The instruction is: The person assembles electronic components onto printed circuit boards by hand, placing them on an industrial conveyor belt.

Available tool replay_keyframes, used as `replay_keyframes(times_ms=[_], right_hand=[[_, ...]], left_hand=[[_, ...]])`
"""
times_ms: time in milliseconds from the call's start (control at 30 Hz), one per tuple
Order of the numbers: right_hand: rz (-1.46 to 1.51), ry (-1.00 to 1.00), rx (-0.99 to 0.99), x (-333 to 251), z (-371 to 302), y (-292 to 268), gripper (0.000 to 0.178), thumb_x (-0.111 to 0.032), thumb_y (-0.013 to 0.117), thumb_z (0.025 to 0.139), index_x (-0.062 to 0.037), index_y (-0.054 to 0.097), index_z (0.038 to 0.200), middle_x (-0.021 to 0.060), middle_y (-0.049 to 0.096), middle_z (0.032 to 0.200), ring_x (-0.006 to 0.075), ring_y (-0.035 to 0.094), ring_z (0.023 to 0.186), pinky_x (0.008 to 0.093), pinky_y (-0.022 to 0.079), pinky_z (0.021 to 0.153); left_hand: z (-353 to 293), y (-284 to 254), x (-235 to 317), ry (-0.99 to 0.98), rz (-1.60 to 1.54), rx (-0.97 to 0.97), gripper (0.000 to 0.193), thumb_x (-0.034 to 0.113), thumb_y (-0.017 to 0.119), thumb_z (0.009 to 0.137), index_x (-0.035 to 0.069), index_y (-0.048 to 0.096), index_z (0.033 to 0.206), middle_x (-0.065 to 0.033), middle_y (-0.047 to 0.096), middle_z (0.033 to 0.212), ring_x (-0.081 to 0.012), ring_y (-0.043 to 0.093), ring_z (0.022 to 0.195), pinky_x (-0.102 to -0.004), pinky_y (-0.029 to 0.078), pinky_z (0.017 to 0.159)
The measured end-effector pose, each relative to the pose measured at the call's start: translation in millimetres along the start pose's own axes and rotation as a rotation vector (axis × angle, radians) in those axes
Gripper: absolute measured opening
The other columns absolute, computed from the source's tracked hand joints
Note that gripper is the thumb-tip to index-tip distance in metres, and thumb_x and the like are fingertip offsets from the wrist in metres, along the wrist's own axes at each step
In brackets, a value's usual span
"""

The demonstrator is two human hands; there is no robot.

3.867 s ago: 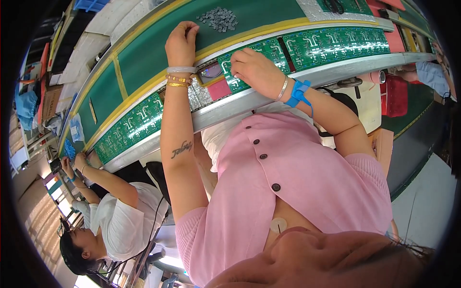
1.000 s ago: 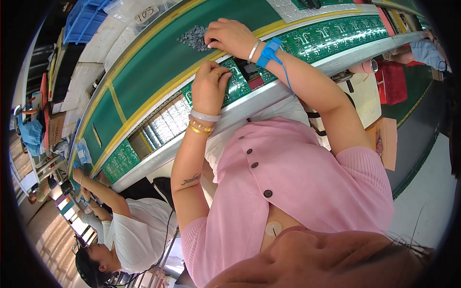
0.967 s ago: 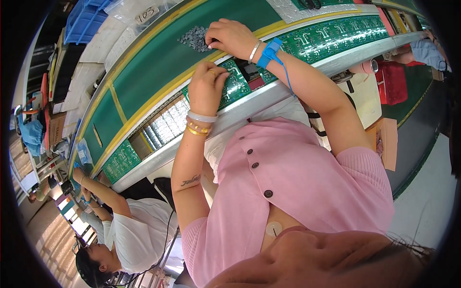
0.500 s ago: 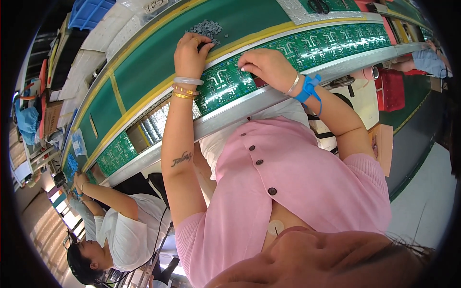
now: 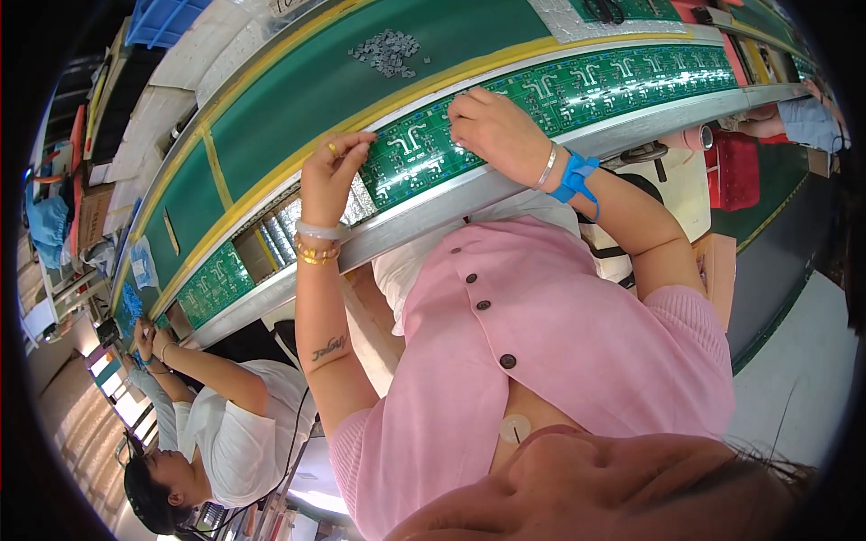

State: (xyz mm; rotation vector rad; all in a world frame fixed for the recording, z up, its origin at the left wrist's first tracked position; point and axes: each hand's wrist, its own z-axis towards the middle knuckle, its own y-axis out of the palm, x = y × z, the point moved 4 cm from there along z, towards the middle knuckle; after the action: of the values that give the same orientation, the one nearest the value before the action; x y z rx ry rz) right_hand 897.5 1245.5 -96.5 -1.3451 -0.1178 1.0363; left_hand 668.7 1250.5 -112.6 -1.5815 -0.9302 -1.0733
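A row of green circuit boards (image 5: 622, 81) lies along the rail in front of me. Over the left end of the nearest circuit board (image 5: 410, 149), my left hand (image 5: 332, 176) has thumb and index finger pinched together; anything between the tips is too small to make out. My right hand (image 5: 501, 135) hangs above the same row a little further right, fingers curled down and closed, their tips partly hidden. Beyond the boards, a loose pile of small grey components (image 5: 390, 52) rests on the green bench mat (image 5: 289, 95), apart from both hands.
A metal rail (image 5: 424, 209) runs along the near edge. Another circuit board (image 5: 215, 287) sits further left, where a person in a white shirt (image 5: 248, 433) works. A red bin (image 5: 732, 171) stands at right. A blue crate (image 5: 167, 20) is at the far left.
My left hand has come away from the grey component pile, back toward me and left, to the board's end. My right hand has shifted only slightly, still over the boards.
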Motion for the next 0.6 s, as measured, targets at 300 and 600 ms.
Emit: replay_keyframes(times_ms=[300,600], right_hand=[[0.017,0.063,0.097,29.0,33.1,-18.6,0.015,-0.011,0.063,0.074,-0.0078,0.062,0.089,0.0043,0.056,0.090,0.0241,0.051,0.088,0.0349,0.044,0.075],[-0.116,0.120,0.165,56.8,66.7,5.0,0.010,-0.015,0.062,0.077,-0.0084,0.061,0.084,0.0039,0.056,0.086,0.0256,0.052,0.085,0.0351,0.045,0.074]], left_hand=[[-14.9,10.1,7.4,0.018,0.011,0.102,0.013,0.004,0.064,0.079,0.000,0.066,0.092,-0.0033,0.064,0.083,-0.0091,0.058,0.073,-0.0207,0.046,0.067],[3.9,52.1,43.2,0.251,0.471,0.078,0.008,0.007,0.066,0.073,0.001,0.063,0.078,-0.0096,0.058,0.080,-0.0255,0.059,0.073,-0.0334,0.047,0.065]])
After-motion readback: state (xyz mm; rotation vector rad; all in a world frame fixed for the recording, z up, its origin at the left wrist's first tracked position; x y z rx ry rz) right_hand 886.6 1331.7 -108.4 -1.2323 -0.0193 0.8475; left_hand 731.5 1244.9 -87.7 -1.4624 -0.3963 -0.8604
